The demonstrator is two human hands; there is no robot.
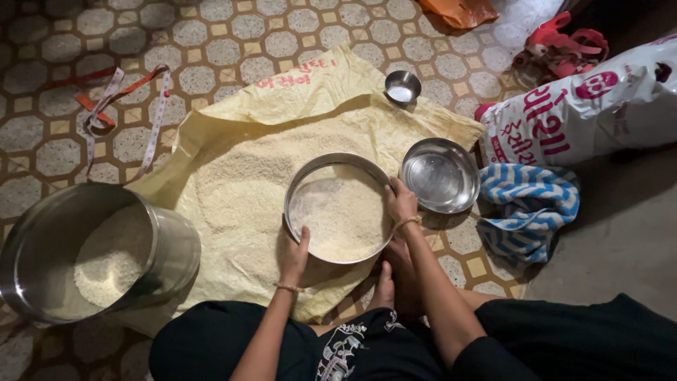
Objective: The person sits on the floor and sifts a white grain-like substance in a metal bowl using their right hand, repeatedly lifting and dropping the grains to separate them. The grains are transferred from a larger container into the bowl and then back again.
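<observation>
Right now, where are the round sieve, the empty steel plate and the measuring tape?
round sieve (338,212): head view, grain inside it.
empty steel plate (439,174): head view, its shiny bottom.
measuring tape (154,127): head view, its right strand.

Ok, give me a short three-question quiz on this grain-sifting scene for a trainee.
1. True or false: both hands grip the sieve.
2. Which lies right of the sieve: A) empty steel plate B) measuring tape C) big tin?
3. Fill in: the loose grain is heaped on a yellow ____.

Key:
1. True: left hand and right hand hold its rim.
2. A, the steel plate.
3. Sack.
</observation>
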